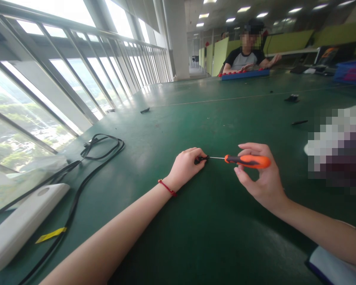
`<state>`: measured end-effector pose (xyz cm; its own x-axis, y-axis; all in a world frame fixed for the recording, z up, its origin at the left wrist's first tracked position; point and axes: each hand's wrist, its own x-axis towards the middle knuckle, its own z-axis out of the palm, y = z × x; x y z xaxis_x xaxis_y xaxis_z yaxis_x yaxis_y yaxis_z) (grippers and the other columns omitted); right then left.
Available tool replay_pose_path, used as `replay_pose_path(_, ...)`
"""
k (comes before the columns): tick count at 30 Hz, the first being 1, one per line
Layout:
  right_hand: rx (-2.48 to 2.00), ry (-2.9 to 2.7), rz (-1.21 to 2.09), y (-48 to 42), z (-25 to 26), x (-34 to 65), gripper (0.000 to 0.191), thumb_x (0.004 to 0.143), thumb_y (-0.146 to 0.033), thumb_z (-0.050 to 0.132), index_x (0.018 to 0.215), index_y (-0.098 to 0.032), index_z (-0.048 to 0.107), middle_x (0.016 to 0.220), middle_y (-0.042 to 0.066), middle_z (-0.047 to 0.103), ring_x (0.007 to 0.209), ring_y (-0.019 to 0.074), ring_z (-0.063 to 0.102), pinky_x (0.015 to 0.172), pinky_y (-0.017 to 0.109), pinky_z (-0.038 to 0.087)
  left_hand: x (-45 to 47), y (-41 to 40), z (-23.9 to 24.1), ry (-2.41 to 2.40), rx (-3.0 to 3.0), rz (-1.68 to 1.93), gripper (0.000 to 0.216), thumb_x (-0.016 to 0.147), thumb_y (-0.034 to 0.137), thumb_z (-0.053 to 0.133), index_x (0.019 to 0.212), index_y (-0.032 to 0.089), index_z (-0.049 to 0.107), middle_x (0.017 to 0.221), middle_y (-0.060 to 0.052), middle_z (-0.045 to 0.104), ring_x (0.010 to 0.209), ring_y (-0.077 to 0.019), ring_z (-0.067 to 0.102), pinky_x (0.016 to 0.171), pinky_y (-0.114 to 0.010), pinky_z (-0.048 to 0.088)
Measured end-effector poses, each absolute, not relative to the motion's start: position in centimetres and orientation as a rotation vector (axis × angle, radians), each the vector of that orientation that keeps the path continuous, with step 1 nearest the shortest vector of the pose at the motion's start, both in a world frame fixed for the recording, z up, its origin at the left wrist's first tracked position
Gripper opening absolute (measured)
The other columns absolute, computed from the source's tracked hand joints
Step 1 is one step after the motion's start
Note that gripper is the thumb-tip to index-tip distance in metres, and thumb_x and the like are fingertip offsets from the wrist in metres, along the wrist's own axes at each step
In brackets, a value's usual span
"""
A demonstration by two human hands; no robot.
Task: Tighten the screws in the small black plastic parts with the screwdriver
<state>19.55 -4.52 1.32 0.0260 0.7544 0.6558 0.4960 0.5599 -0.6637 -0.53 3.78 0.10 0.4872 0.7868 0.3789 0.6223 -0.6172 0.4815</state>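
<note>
My left hand [190, 164] rests on the green table, its fingers closed round a small black part [200, 159]. Most of that part is hidden by the fingers, so its kind cannot be made out. A screwdriver [246, 160] with an orange and black handle lies level, its thin metal shaft reaching left to the black part. Around the handle, my right hand [262, 178] holds the screwdriver loosely, the handle's end against the palm. Thumb and fingertips stand apart from the grip.
Left on the green table [178, 118] lie a black cable [83, 184], a white power strip [26, 225] and a yellow tag [51, 235]. Railings run along the left. Small black pieces [292, 98] lie farther off. A person [246, 57] sits across, behind a blue tray [245, 74].
</note>
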Motion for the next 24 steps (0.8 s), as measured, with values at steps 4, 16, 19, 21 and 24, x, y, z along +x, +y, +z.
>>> replay_pose_path(4, -1.145, -1.701, 0.293, -4.61, 1.55, 19.4, 0.012, 0.082, -0.024, 0.06, 0.094, -0.023, 0.056, 0.051, -0.007, 0.049, 0.047, 0.0125, 0.051, 0.055, 0.028, 0.045, -0.52, 3.79, 0.05, 1.191, 2.455, 0.841, 0.01, 0.081, 0.018, 0.059, 0.087, 0.019, 0.067, 0.09, -0.003, 0.069, 0.08, -0.0163, 0.064, 0.073, -0.027, 0.052)
replay_pose_path(16, -1.124, -1.654, 0.225, -4.66, 1.29, 19.53, 0.021, 0.077, -0.02, 0.064, 0.097, -0.024, 0.057, 0.075, -0.001, 0.063, 0.066, 0.0154, 0.062, 0.063, 0.029, 0.048, -0.49, 3.65, 0.12, 1.215, 2.45, 0.826, 0.009, 0.082, 0.019, 0.058, 0.086, 0.02, 0.066, 0.089, -0.002, 0.069, 0.08, -0.0159, 0.063, 0.072, -0.027, 0.05)
replay_pose_path(19, -1.144, -1.716, 0.291, -4.7, 1.27, 19.62, 0.008, 0.081, -0.021, 0.061, 0.088, -0.023, 0.059, 0.066, -0.002, 0.062, 0.059, 0.014, 0.059, 0.059, 0.028, 0.047, -0.42, 3.5, 0.23, 1.262, 2.463, 0.814, 0.009, 0.082, 0.02, 0.058, 0.087, 0.02, 0.066, 0.089, -0.001, 0.068, 0.081, -0.0166, 0.063, 0.073, -0.028, 0.049)
replay_pose_path(21, -1.161, -1.709, 0.285, -4.72, 1.22, 19.66, 0.003, 0.084, -0.023, 0.058, 0.081, -0.023, 0.06, 0.07, -0.001, 0.066, 0.06, 0.0135, 0.059, 0.059, 0.027, 0.046, -0.38, 3.45, 0.29, 1.32, 2.472, 0.809, 0.008, 0.081, 0.021, 0.059, 0.087, 0.021, 0.065, 0.087, -0.001, 0.068, 0.081, -0.0171, 0.062, 0.071, -0.028, 0.048)
replay_pose_path(24, -1.155, -1.659, 0.26, -4.66, 1.11, 19.66, 0.003, 0.084, -0.023, 0.059, 0.084, -0.022, 0.062, 0.08, 0.001, 0.069, 0.068, 0.0141, 0.062, 0.063, 0.027, 0.048, -0.36, 3.51, 0.17, 1.412, 2.455, 0.824, 0.017, 0.08, 0.024, 0.06, 0.097, 0.02, 0.06, 0.088, -0.002, 0.067, 0.076, -0.0167, 0.061, 0.067, -0.028, 0.047)
